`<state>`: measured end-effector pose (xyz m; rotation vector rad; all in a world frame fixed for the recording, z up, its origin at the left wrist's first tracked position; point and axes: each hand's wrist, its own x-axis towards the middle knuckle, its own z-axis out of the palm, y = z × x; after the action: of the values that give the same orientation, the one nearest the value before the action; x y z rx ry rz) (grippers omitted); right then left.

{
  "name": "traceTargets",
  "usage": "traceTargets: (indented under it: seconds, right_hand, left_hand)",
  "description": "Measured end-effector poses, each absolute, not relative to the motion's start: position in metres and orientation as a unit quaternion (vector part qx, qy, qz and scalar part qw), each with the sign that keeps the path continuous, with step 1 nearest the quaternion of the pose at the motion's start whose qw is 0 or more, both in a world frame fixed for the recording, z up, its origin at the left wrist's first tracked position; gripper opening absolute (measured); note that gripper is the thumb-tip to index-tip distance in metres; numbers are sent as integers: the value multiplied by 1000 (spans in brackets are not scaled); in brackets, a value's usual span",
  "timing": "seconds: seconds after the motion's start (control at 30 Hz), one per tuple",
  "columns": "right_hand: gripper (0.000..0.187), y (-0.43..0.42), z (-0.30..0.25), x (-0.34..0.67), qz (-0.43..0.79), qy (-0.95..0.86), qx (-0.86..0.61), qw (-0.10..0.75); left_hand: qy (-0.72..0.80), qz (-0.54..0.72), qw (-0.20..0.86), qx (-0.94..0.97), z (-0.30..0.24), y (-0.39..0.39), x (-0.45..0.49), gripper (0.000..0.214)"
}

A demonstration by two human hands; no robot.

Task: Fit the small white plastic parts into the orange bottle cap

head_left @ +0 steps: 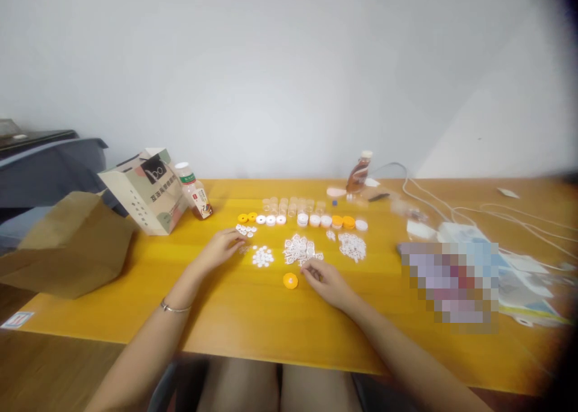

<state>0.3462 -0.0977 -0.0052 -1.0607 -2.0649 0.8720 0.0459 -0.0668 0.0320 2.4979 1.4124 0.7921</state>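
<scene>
At nine o'clock on the wooden tabletop [253, 321], a brown paper bag [76, 243]; at ten, a printed carrier bag [156, 195] beside a white-capped bottle [194, 190]. Nearer in, also at ten, the left hand [220, 248], fingers outstretched by small white parts [246, 230]; cannot tell whether apart or pinching. At half past ten, white discs [262, 256]. At the dial's centre, an orange round piece [290, 280], with a heap of white pieces [297, 249] at twelve. At three, the right hand [329, 282], fingers bent at the heap's edge; cannot tell whether clamped on anything. At two, white ring-like pieces [353, 247]; at one, a brown bottle [358, 174].
</scene>
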Motion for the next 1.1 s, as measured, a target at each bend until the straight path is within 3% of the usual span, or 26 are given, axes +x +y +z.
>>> traceTargets:
  seconds: [0.5, 0.97, 1.1]
  right_hand:
    - [13, -98, -5, 346, 312, -800, -402, 319]
    - [7, -104, -2, 345, 290, -821, -375, 317]
    - [24, -109, 3, 342, 268, -833, -357, 327]
  left_hand:
    - [491, 99, 9, 865, 29, -66, 40, 25]
    - [468, 47, -120, 874, 28, -66, 50, 29]
    - [460, 61, -125, 877, 25, -62, 47, 26]
